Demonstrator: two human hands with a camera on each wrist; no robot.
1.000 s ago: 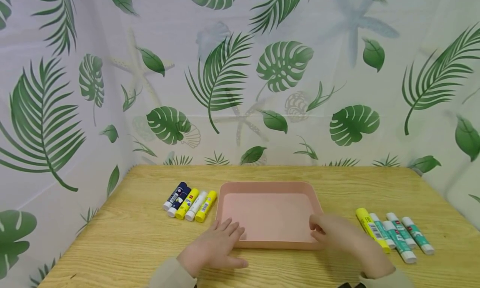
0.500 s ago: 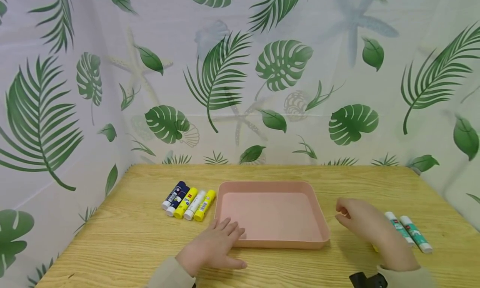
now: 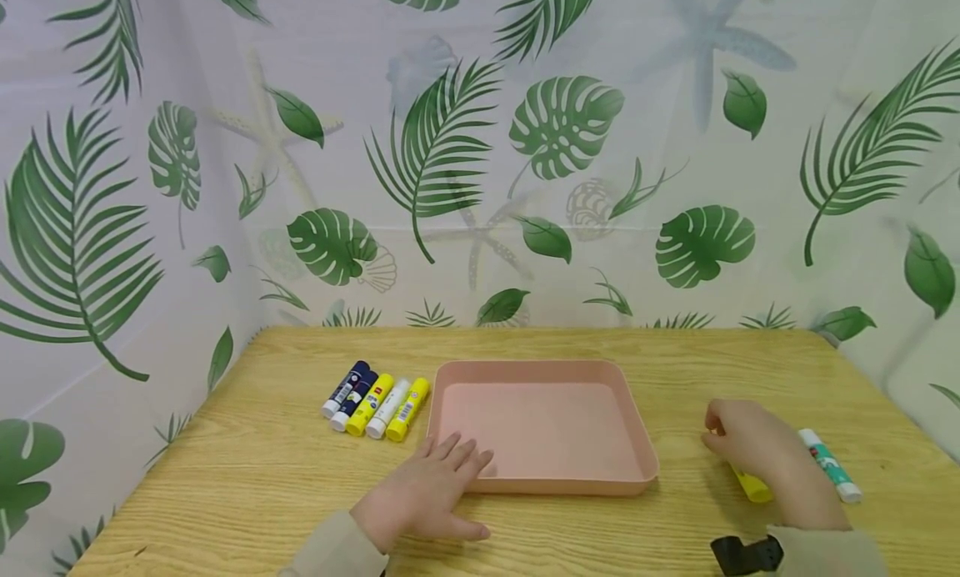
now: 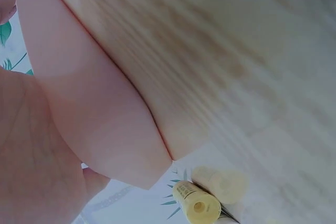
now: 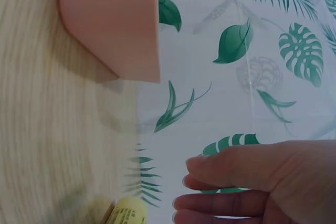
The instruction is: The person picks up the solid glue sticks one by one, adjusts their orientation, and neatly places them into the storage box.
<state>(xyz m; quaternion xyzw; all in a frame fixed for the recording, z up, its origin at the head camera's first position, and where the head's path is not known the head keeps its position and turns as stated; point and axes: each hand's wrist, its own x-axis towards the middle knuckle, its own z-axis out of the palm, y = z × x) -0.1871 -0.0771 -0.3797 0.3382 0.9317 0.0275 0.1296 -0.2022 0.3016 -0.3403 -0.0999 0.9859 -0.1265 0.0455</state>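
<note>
My left hand (image 3: 427, 494) lies with fingers spread over the front left corner of a pink tray (image 3: 543, 431). In the left wrist view, that palm is close against the tray's outer wall (image 4: 100, 82). To the right of the tray, my right hand (image 3: 761, 444) hovers above a yellow glue stick (image 3: 752, 484), its fingers loosely bent. Nothing sits between its thumb and fingers in the right wrist view, where the yellow glue stick's end (image 5: 129, 211) shows below them. A teal and white glue stick (image 3: 831, 466) pokes out beyond the wrist; the hand and forearm hide the others there.
Left of the tray, several glue sticks lie side by side: navy ones (image 3: 347, 389), yellow ones (image 3: 408, 410) and a white one (image 3: 388, 408). The wooden table (image 3: 247, 477) ends at a leaf-patterned cloth (image 3: 637, 293) behind and to the sides.
My right hand has drawn back from the tray's right edge and moved right, over the glue sticks, covering most of them. The left hand has stayed at the tray's corner.
</note>
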